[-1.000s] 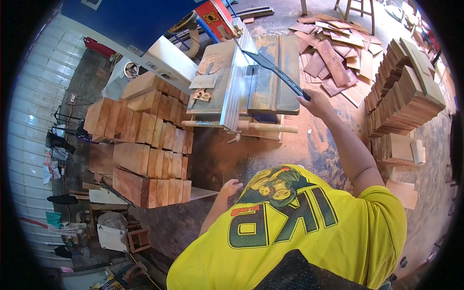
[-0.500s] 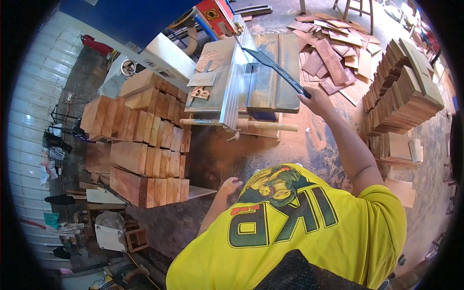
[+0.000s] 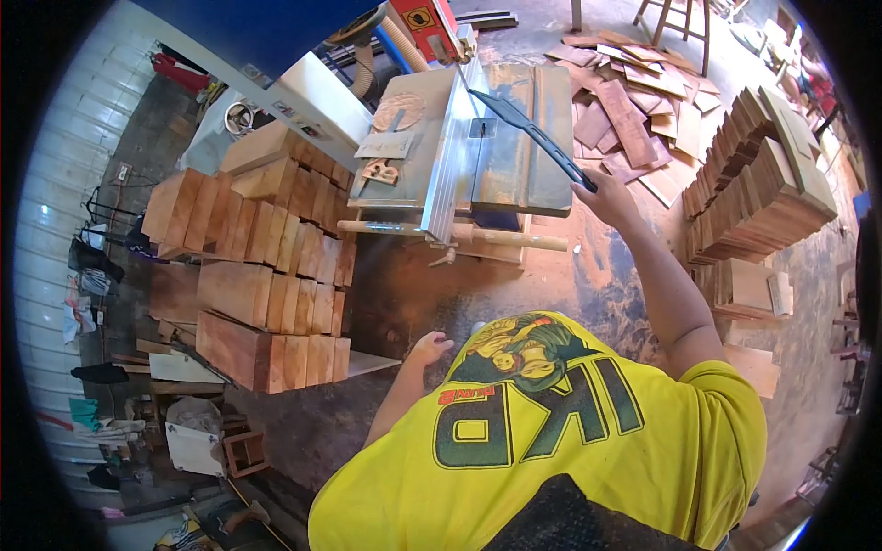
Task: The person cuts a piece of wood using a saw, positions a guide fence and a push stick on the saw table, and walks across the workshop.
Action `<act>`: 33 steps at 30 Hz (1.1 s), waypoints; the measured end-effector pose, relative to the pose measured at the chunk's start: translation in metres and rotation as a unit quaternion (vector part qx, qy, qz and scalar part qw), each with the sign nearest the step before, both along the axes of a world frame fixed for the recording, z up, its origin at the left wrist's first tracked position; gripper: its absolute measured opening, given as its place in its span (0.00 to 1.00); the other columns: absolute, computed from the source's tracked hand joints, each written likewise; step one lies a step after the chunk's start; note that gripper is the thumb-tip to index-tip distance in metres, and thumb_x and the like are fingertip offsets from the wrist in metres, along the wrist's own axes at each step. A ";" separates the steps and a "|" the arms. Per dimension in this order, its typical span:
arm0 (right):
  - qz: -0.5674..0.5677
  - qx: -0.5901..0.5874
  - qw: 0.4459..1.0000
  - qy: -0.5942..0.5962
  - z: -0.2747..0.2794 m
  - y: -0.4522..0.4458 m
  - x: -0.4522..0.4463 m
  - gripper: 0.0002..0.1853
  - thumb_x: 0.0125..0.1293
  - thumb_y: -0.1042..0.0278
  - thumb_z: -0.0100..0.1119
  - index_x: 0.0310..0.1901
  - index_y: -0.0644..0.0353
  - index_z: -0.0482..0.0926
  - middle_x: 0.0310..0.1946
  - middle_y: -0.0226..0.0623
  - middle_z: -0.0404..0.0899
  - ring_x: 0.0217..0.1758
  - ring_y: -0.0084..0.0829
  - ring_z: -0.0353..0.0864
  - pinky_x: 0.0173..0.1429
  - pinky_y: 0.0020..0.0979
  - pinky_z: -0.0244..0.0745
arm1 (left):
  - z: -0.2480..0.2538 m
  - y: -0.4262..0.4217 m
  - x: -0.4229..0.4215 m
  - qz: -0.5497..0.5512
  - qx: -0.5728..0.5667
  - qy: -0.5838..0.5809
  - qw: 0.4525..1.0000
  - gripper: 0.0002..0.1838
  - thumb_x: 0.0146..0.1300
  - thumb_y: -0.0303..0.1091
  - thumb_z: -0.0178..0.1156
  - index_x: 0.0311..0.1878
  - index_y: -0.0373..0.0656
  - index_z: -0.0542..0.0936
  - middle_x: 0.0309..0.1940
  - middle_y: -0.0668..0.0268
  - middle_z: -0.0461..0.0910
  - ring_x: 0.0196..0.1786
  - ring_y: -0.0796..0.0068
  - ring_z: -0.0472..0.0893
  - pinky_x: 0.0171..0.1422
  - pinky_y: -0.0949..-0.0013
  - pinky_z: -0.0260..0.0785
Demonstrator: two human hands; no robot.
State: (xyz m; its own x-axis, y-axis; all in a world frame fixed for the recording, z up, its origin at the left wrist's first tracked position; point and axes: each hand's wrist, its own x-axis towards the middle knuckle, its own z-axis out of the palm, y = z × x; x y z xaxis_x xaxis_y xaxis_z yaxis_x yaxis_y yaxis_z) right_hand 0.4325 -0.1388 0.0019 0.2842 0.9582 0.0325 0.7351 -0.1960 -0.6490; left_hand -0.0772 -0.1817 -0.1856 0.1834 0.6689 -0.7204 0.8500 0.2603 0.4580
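Observation:
My right hand (image 3: 606,196) is wrapped round the near end of a long dark bar-like tool (image 3: 533,134). The tool's far end reaches over the saw table (image 3: 526,174), close to the metal fence (image 3: 447,161) and the upright blade. My left hand (image 3: 432,349) hangs low beside the yellow shirt, its fingers curled; whether anything is in them is too small to tell. A small card (image 3: 384,145) and a carved wooden piece (image 3: 379,171) lie on the table left of the fence.
Stacked wooden blocks (image 3: 308,308) stand at the left. Loose thin boards (image 3: 629,119) lie heaped behind the table on the right. Board stacks (image 3: 767,207) stand at the far right. A wooden stool (image 3: 675,20) is at the back. A round wooden rail (image 3: 514,241) runs along the table's front.
The view has shifted slightly, so the block stacks sit further left. My right hand with the dark tool has moved slightly right and nearer to me. My left hand has barely moved.

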 end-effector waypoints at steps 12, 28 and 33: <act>-0.005 0.051 0.987 0.155 -0.036 -0.040 -0.001 0.19 0.69 0.57 0.55 0.48 0.66 0.79 0.27 0.42 0.79 0.31 0.33 0.76 0.40 0.36 0.71 | -0.035 0.023 -0.026 -0.046 0.003 -0.002 0.999 0.35 0.56 0.53 0.67 0.60 0.38 0.76 0.54 0.52 0.79 0.57 0.60 0.79 0.63 0.62 0.70; 0.038 -0.028 0.735 0.676 -0.074 -0.167 -0.074 0.35 0.65 0.40 0.57 0.57 0.69 0.72 0.18 0.25 0.64 0.19 0.19 0.61 0.25 0.24 0.59 | 0.176 0.110 0.126 -0.114 0.148 -0.400 0.897 0.14 0.66 0.38 0.61 0.48 0.39 0.82 0.41 0.66 0.83 0.44 0.79 0.78 0.51 0.72 0.70; 0.109 -0.045 0.731 0.672 -0.060 -0.167 -0.093 0.38 0.62 0.37 0.59 0.56 0.70 0.74 0.16 0.27 0.66 0.18 0.21 0.63 0.23 0.26 0.59 | 0.268 0.140 0.191 -0.025 0.168 -0.594 0.786 0.20 0.68 0.34 0.60 0.59 0.34 0.74 0.57 0.61 0.76 0.58 0.75 0.74 0.64 0.70 0.66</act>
